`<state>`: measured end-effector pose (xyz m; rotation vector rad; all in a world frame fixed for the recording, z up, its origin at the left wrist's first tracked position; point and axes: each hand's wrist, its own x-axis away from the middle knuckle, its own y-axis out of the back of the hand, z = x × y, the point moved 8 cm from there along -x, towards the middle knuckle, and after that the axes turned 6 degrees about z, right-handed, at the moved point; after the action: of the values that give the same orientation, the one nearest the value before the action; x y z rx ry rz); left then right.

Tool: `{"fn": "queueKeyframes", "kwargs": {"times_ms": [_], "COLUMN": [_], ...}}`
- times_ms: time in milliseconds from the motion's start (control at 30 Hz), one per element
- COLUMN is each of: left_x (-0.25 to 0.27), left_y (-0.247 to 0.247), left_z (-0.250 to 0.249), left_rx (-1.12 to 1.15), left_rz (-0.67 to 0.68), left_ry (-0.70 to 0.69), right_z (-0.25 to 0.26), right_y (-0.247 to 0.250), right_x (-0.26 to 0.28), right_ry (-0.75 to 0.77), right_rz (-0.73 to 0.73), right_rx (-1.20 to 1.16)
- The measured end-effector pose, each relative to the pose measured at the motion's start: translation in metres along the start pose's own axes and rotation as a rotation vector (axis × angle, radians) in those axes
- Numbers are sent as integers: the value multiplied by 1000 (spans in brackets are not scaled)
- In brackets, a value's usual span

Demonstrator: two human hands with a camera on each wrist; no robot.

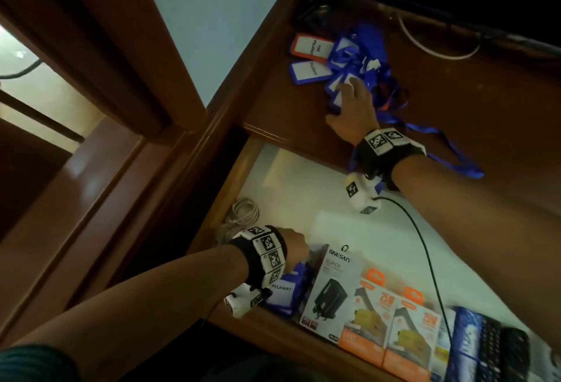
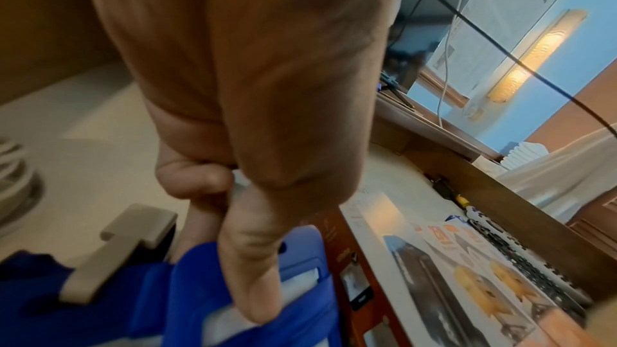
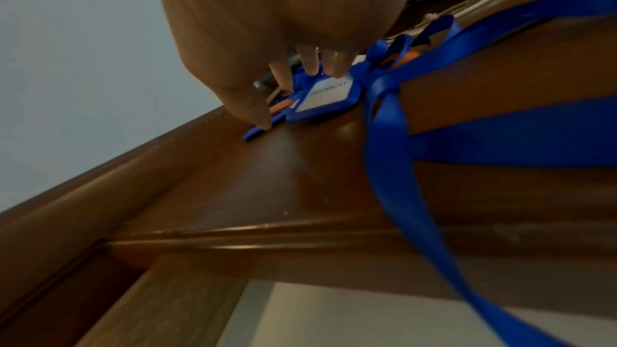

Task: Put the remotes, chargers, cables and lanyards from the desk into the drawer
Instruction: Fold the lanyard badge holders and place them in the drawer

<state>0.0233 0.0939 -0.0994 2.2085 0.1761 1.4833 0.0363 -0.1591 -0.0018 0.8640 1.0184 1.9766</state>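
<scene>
The lanyards (image 1: 358,62) are heaped on the far desk (image 1: 485,102) just beyond the right hand (image 1: 353,105), whose spread fingers are laid on them, while the left hand (image 1: 293,246), low in the near drawer (image 1: 303,175), is pinched on a blue badge (image 2: 300,273).

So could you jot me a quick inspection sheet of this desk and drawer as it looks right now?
Surface: brown wooden desk; open drawer below, pale floor.
Job's things: blue lanyard pile on the desk; charger boxes, blue badge holders and a remote in the drawer.
Clutter: nothing seen.
Hands: right hand reaches onto the lanyard pile; left hand pinches a badge holder in the drawer.
Cables: coiled white cable in the drawer; white cable at the desk's back.
Surroundings: light blue wall.
</scene>
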Motion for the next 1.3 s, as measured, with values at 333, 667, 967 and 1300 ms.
{"fn": "queueKeyframes", "kwargs": {"times_ms": [333,667,967,1300], "left_x": [-16,57,24,22], "left_y": [4,115,148,149], "left_z": [1,113,145,146], "left_rx": [51,509,379,332], "left_rz": [-52,-1295,-1103,-1093], "left_ry": [-59,193,496,506], "right_z": [-16,-37,-45,-57], "right_y": [-31,-46,-34,12], "right_x": [17,69,99,111], "right_ry": [-119,-25,-34,-94], "right_rz": [-77,5,-112,-205], "right_rx": [137,276,121,-234]}}
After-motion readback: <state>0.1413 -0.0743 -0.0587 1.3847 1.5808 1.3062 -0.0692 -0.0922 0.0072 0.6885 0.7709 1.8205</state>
